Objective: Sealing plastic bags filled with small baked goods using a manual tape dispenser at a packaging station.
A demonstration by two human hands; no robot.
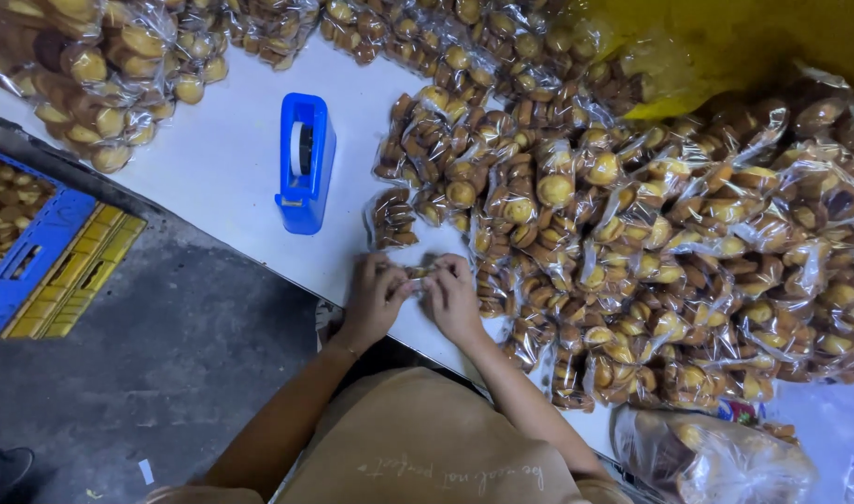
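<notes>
At the near edge of the white tabletop [222, 168], the left hand [376, 297] and the right hand [453, 299] meet, fingers curled and pinching a small clear bag of cookies [418, 273] between them. The bag lies on the tabletop just inside that edge, mostly hidden by the fingers. Just beyond the hands another small cookie bag [391, 219] lies alone. To the right a deep heap of bagged cookies [651, 224] reaches almost to the right hand and covers the tabletop to its far and right sides. A blue tape dispenser [306, 163] stands left of the heap, with bare tabletop around it. More cookie bags [100, 65] crowd the far left corner. Below the left edge, a blue crate [35, 247] sits on the floor.
</notes>
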